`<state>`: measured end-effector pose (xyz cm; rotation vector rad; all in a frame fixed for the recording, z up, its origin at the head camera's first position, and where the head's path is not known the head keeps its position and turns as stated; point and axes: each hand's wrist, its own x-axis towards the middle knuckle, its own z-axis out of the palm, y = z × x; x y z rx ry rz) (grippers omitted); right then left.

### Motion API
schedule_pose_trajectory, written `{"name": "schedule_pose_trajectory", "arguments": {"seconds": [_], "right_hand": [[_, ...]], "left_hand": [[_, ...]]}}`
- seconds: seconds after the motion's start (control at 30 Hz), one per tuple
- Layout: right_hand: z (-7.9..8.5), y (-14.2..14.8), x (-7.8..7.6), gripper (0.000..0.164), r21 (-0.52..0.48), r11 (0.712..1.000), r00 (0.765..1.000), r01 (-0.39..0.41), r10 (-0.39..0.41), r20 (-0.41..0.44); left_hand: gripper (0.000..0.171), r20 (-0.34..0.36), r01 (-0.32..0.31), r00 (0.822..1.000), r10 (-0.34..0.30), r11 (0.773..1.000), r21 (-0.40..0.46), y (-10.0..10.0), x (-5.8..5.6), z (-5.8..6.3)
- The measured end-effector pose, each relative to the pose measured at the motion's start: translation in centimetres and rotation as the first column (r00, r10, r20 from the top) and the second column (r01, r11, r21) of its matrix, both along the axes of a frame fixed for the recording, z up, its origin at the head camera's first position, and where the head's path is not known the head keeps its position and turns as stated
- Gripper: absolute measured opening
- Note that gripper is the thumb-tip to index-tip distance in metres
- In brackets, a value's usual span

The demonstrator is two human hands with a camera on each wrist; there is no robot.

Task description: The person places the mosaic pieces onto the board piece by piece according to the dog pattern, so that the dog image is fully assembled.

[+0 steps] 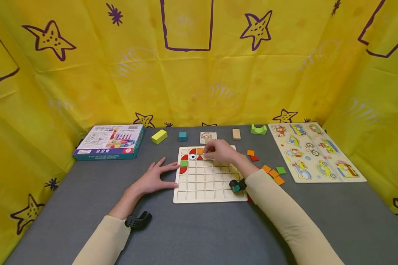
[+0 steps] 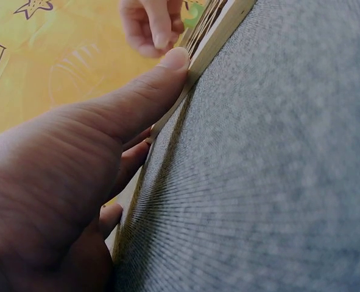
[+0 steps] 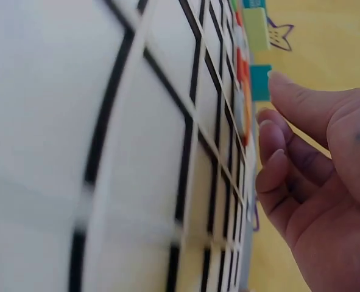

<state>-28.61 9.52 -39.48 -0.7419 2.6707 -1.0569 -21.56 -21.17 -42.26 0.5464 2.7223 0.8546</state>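
A pale wooden grid board (image 1: pixel 205 184) lies on the grey table. Its upper left squares hold a green square tile (image 1: pixel 184 163), an eye tile (image 1: pixel 192 157), a red triangle (image 1: pixel 199 157), an orange tile (image 1: pixel 200 150) and several rounded red tiles (image 1: pixel 183 170). My left hand (image 1: pixel 156 177) spreads its fingers at the board's left edge; the thumb (image 2: pixel 149 91) touches that edge in the left wrist view. Over the top rows, my right hand (image 1: pixel 219 150) bends its fingers beside the orange tile. The right wrist view shows a gap between thumb and fingertips (image 3: pixel 272 131), with nothing between them.
Loose orange tiles (image 1: pixel 279 180) and a green tile (image 1: pixel 280 170) lie right of the board, partly behind the right sleeve. Behind it stand a yellow block (image 1: pixel 159 136), a teal block (image 1: pixel 182 136) and a picture card (image 1: pixel 208 137). A box (image 1: pixel 109 141) and a puzzle board (image 1: pixel 313 151) flank them.
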Motion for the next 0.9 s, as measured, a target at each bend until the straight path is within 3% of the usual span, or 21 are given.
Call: {"name": "schedule_pose_trajectory", "arguments": {"seconds": [0.33, 0.9], "right_hand": [[0.8, 6.2, 1.7, 0.014, 0.024, 0.996, 0.996, 0.085, -0.085, -0.004], [-0.4, 14.7, 2.7, 0.016, 0.107, 0.978, 0.984, 0.18, -0.178, -0.033]], "left_hand": [[0.08, -0.017, 0.014, 1.0, -0.013, 1.0, 0.012, -0.2, 0.1, 0.3], [0.081, -0.017, 0.026, 1.0, -0.025, 1.0, 0.016, -0.1, 0.2, 0.0]]}}
